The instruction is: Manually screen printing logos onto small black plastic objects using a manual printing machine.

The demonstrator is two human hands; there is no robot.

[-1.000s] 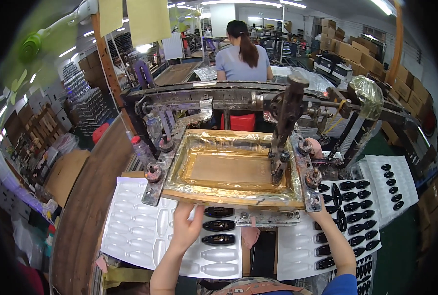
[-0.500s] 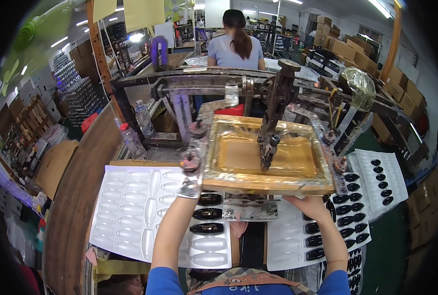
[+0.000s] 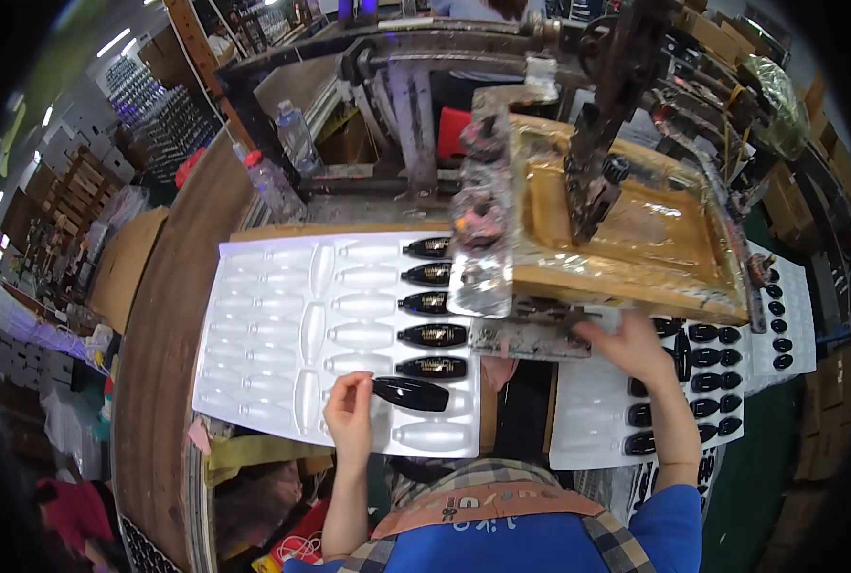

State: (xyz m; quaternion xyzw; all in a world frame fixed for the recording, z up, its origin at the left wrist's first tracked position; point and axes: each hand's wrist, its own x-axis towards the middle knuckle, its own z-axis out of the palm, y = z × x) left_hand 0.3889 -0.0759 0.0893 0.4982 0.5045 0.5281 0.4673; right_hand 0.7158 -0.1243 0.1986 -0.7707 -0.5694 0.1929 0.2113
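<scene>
My left hand [image 3: 351, 411] pinches the narrow end of a glossy black, tapered, bottle-shaped piece [image 3: 412, 394] above the white moulded tray [image 3: 271, 403]. In that tray's right column lie several like black pieces [image 3: 432, 335] with gold print; pale hollows fill the rest. Under the wooden-framed printing screen [image 3: 626, 294] of a hand press, my right hand [image 3: 634, 350] reaches toward the metal fixture [image 3: 531, 339]. Motion smears its fingers, and whether they hold anything cannot be made out. Beside it, a second white tray [image 3: 588, 430] carries plain black pieces [image 3: 640, 442].
The press's dark metal arm [image 3: 607, 124] rises over the screen. Two plastic bottles stand at the back left, one red-capped [image 3: 268, 181]. A brown curved bench edge [image 3: 172, 334] runs along the left. Another tray with small black pieces [image 3: 780, 326] lies far right. A person sits beyond the press.
My left hand has come from beneath the screen to the left tray, now with a black piece in it. My right hand has shifted inward under the screen. The view has tilted down.
</scene>
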